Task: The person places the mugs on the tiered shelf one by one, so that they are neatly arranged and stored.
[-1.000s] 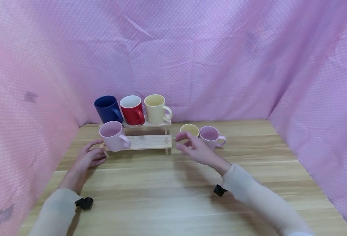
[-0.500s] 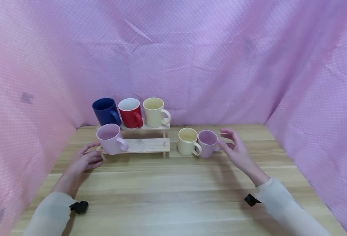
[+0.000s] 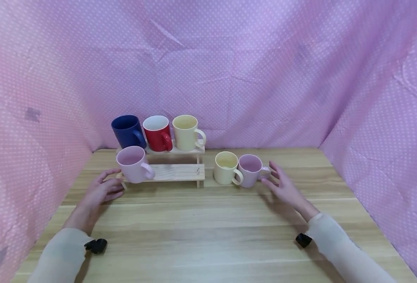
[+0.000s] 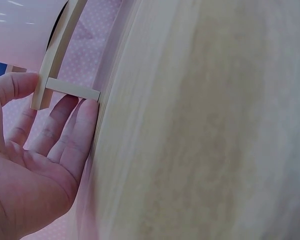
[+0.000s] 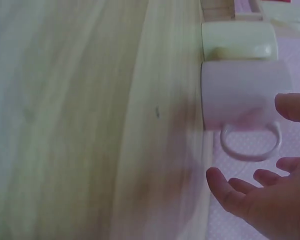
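My left hand (image 3: 102, 190) rests at the left end of a small two-tier wooden rack (image 3: 174, 173). In the left wrist view its thumb tip meets the lower board's end, and loosely bent fingertips reach the rack's leg (image 4: 72, 88). A pink mug (image 3: 131, 165) stands on that board beside it. My right hand (image 3: 284, 188) is spread beside a second pink mug (image 3: 249, 171) on the table, holding nothing. In the right wrist view, thumb and fingers lie to either side of this mug's handle (image 5: 252, 159), with a gap to it.
A blue mug (image 3: 127, 131), a red mug (image 3: 157, 135) with white inside and a yellow mug (image 3: 185, 135) stand on the upper tier. Another yellow mug (image 3: 224, 173) stands on the wooden table (image 3: 194, 228) beside the second pink mug. Pink dotted cloth (image 3: 208, 70) surrounds the table.
My right hand has moved rightward from in front of the yellow table mug to the pink mug's handle, uncovering the yellow mug. My left hand has stayed at the rack.
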Available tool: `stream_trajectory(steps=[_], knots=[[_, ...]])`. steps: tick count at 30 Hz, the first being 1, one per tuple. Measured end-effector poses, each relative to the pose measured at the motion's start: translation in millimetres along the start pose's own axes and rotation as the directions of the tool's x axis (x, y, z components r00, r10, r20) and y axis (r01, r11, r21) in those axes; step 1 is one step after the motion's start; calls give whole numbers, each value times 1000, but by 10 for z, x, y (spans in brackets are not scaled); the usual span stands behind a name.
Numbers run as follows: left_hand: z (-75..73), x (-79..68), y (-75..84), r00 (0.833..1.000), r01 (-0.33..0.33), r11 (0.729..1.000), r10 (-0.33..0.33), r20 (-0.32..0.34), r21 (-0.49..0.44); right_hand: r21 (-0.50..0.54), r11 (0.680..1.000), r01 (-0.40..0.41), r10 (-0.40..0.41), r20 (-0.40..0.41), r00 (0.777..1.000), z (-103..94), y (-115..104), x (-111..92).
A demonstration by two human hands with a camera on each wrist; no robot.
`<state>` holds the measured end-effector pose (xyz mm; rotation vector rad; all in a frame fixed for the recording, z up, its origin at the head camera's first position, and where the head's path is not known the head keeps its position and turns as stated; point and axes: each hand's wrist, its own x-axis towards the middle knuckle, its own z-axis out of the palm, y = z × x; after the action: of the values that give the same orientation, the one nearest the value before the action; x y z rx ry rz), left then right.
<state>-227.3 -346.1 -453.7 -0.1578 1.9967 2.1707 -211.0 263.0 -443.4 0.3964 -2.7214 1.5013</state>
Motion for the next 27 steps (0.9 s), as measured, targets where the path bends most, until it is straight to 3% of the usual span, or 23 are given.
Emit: stream_trajectory(steps=[7, 17, 21, 27], knots=[[-5, -5, 1, 1000, 11, 1000, -11, -10, 0, 95, 995, -39, 35, 41, 999, -64, 131, 108], [-36, 9, -32, 1000, -6, 1000, 6, 2, 9, 8, 1000, 24, -24, 55, 998, -42, 202, 172], [-30, 10, -41, 1000, -3, 1000, 3, 0, 14, -25, 1000, 6, -4, 52, 999, -38, 221, 126], [-22, 14, -37, 1000, 10, 1000, -10, -14, 6, 3, 1000, -13, 12, 78, 997, -98, 230, 56]])
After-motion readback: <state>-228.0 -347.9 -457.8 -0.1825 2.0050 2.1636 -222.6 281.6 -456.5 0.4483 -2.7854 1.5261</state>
